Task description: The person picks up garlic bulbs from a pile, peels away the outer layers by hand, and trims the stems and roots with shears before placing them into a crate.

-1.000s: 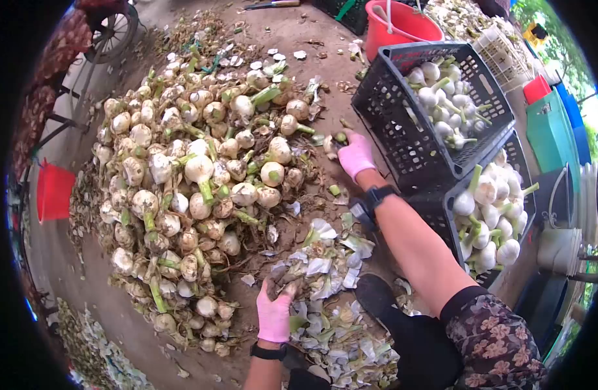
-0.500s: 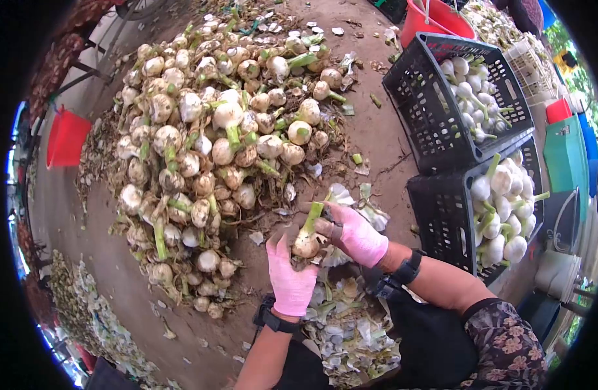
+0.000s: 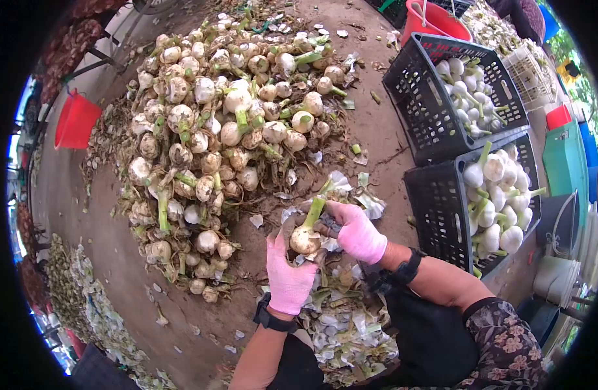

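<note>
A garlic bulb with a short green stalk stands upright in my left hand, whose pink-gloved, dirt-stained fingers are wrapped round its left side and underside. My right hand, in a matching glove, is closed at the bulb's right side, its fingertips pinching the outer skin near the base of the stalk. Part of that grip is hidden by the fingers. Pale loose skin hangs just beneath the right fingertips. Left of my hands lies a large heap of unpeeled garlic with dirty skins and cut stalks.
Two black crates of clean white garlic stand at the right. Peeled skins lie between my legs. Red buckets are at the far left and top right. A green container and grey buckets line the right edge.
The bulb has turned and shows a whiter side. My left fingers have closed more around it, and my right hand has shifted slightly downward beside it. The view has swung a little.
</note>
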The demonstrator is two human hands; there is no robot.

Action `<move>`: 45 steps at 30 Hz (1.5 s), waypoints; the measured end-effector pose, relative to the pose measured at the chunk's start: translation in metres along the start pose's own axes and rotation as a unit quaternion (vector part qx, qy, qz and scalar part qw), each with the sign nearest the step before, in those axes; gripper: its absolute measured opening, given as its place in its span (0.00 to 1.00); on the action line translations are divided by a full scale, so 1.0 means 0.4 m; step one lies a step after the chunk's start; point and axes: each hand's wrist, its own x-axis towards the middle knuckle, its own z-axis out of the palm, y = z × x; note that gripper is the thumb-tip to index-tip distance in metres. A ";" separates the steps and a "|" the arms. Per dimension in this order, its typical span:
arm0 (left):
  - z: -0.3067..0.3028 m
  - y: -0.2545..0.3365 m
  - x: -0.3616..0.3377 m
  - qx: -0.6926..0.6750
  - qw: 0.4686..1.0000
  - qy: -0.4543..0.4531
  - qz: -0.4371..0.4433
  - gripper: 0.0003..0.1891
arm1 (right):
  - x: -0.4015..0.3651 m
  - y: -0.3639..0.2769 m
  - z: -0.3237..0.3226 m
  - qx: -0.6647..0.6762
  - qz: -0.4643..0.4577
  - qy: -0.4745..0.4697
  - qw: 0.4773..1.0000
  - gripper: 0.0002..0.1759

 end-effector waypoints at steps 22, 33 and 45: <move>-0.028 0.007 -0.003 -0.663 0.652 -0.122 -0.347 0.26 | -0.018 0.037 -0.053 0.061 -0.013 0.019 0.998 0.18; -0.021 -0.013 -0.016 -0.298 0.931 -0.050 -0.205 0.27 | -0.027 0.019 -0.040 0.018 0.012 -0.007 1.000 0.15; -0.030 0.029 -0.019 -0.266 0.922 -0.187 -0.208 0.27 | 0.033 0.040 -0.087 -0.240 0.004 0.104 0.965 0.14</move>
